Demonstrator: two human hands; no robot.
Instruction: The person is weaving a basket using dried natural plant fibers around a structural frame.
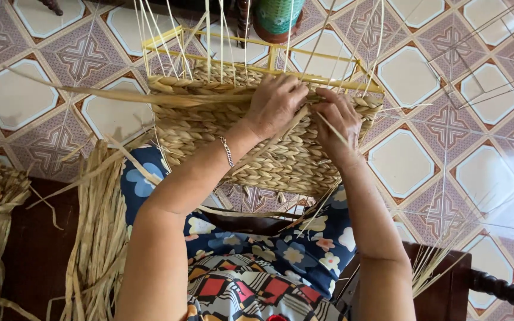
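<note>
Floral lap point(281, 255), both hands point(275, 104) weaving basket point(209, 131)

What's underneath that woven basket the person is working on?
The woven basket rests on a lap in blue flowered cloth, with patterned floor tiles beyond. Both hands cover part of its upper rows.

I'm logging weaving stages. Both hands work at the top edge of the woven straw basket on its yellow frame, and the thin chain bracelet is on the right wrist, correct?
Not quite: the head view shows the thin chain bracelet on the left wrist. Both the left hand and right hand do work at the woven straw basket on its yellow frame.
</note>
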